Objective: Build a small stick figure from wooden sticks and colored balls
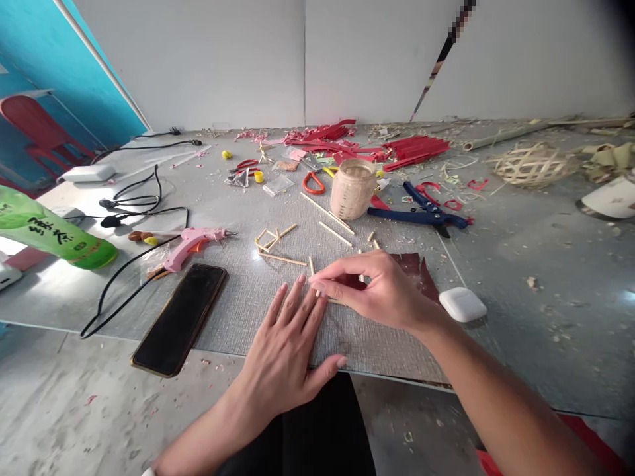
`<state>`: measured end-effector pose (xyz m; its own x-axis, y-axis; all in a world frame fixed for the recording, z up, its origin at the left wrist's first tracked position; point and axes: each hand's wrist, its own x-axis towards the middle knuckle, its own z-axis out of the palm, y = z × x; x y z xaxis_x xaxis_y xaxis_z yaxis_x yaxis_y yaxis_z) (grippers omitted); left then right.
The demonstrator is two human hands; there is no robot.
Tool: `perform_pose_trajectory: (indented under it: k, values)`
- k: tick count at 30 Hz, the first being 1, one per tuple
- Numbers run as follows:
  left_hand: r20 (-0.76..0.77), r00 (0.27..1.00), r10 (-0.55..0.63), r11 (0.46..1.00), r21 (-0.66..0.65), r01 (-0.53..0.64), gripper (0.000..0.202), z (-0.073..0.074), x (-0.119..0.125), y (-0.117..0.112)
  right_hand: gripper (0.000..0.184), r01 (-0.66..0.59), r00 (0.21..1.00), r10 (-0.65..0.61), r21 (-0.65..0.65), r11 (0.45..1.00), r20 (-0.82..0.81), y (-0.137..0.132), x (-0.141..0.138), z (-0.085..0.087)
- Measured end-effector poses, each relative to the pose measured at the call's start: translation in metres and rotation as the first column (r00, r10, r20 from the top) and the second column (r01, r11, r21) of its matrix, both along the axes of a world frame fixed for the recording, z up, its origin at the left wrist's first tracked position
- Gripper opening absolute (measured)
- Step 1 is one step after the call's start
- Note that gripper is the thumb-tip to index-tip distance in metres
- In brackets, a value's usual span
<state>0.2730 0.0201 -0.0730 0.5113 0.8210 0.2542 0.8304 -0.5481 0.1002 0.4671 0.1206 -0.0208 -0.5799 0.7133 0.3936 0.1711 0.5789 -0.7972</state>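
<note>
Pale wood shows at the fingertips of the right hand point(380, 291): its thumb and forefinger are pinched together, with no visible gap, on a thin straw-coloured stick point(318, 293), most of which they hide. The left hand point(290, 354) lies palm down on a grey, woven-looking mat point(238, 317), its fingers straight and slightly spread, gripping nothing visible, its forefinger tip just beside the pinch.

Taking that pinch as the dial's centre, a small angular cluster of straw-coloured sticks point(282, 238) sits near at ten to eleven o'clock. Loose pale sticks point(327, 213) lie between twelve and one, near a beige, rough-surfaced jar point(353, 192) at one. Blue-handled cutters point(409, 217) lie at two, and a glossy white rounded case point(462, 304) at three. A black rectangular phone point(178, 320) lies near nine, and a pink glue gun point(188, 248) between nine and ten.
</note>
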Motion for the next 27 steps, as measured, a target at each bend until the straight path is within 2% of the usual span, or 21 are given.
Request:
perform_pose_trajectory:
  k: [7, 19, 23, 25, 27]
  values:
    - [-0.003, 1.000, 0.008, 0.999, -0.038, -0.008, 0.090, -0.001, 0.001, 0.000, 0.018, 0.006, 1.000, -0.006, 0.004, 1.000, 0.005, 0.000, 0.000, 0.000]
    - [0.014, 1.000, 0.013, 1.000, -0.028, -0.013, 0.090, -0.001, 0.001, -0.001, 0.020, 0.004, 1.000, -0.004, 0.006, 1.000, -0.010, 0.000, -0.001, -0.003]
    - [0.011, 1.000, 0.020, 1.000, -0.008, -0.020, 0.091, -0.002, 0.000, -0.001, 0.028, 0.077, 0.997, -0.077, -0.032, 0.997, 0.012, 0.004, 0.001, -0.002]
    - [0.010, 1.000, 0.022, 1.000, -0.003, -0.022, 0.092, -0.002, 0.000, -0.001, 0.026, 0.126, 0.990, -0.124, -0.035, 0.991, 0.060, 0.007, 0.003, 0.000]
    - [0.011, 1.000, 0.023, 1.000, -0.003, -0.023, 0.092, -0.002, 0.000, -0.001, 0.023, 0.115, 0.988, -0.110, -0.036, 0.993, 0.109, 0.010, 0.005, 0.002]
